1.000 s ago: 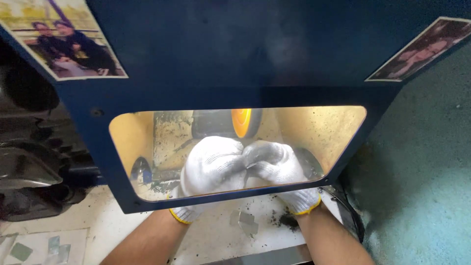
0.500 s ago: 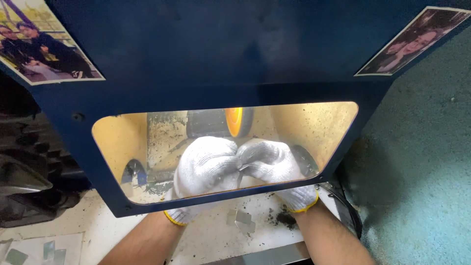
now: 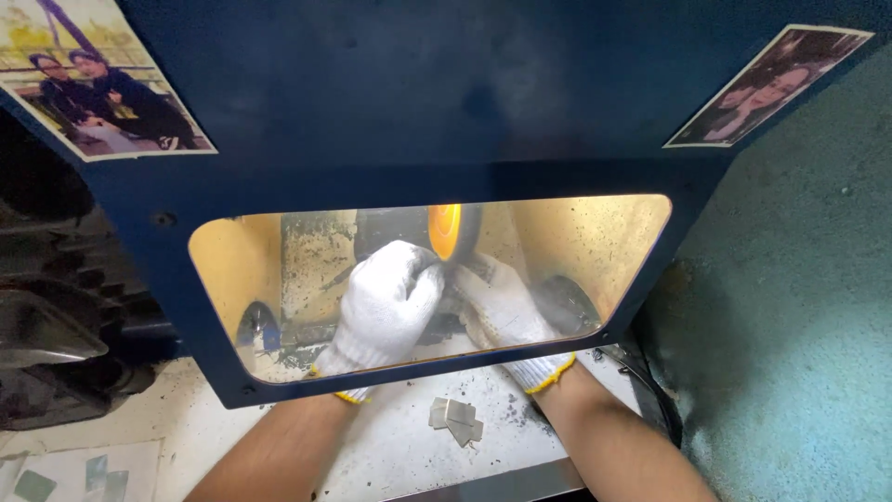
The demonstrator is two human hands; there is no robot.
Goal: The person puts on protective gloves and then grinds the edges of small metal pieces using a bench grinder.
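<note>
Both my hands wear white knit gloves with yellow cuffs and reach behind the amber window of a dark blue guard hood point(image 3: 446, 121). My left hand point(image 3: 386, 307) and my right hand point(image 3: 502, 311) meet just below a glowing orange grinding wheel point(image 3: 444, 231). Their fingers are curled together on something small at the wheel's edge; the piece itself is hidden by the gloves.
Several small grey metal squares point(image 3: 455, 420) lie on the dusty white bench below the hood. More flat pieces point(image 3: 65, 479) rest at the bottom left. Dark machine parts point(image 3: 46, 325) stand at the left, a teal wall point(image 3: 799, 325) at the right. Photographs point(image 3: 102, 84) are stuck on the hood.
My hands have moved up and closer to the orange wheel, and the view has shifted slightly so the window sits a little lower left in the picture.
</note>
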